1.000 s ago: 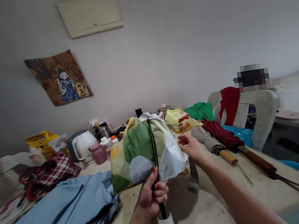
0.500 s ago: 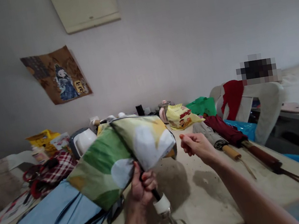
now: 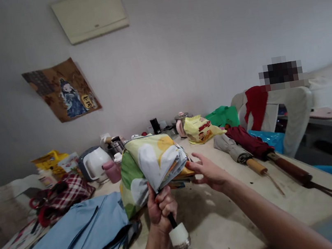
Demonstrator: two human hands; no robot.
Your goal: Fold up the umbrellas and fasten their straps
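Note:
A green, white and yellow patterned umbrella [image 3: 155, 159] is held over the table, its canopy partly gathered in loose folds. My left hand [image 3: 162, 206] is wrapped round its dark shaft, just below the canopy. Under that fist shows the white handle [image 3: 179, 235] with a clear strap hanging from it. My right hand [image 3: 209, 172] has its fingers spread at the canopy's right edge; whether the fingertips touch the cloth I cannot tell. To the left lies a light blue umbrella [image 3: 87, 223], folded flat and loose.
On the right of the table [image 3: 239, 221] lie a grey umbrella [image 3: 232, 148] and a maroon umbrella [image 3: 249, 141]. Behind stand a yellow snack bag [image 3: 199, 130], a white kettle [image 3: 95, 164] and a pink cup [image 3: 112, 172]. A person sits beyond a chair [image 3: 297, 113].
The patterned canopy has swung round and bunched closer together, uncovering the pink cup. My right hand has gone from curled fingers to spread ones, moving left and down toward the cloth.

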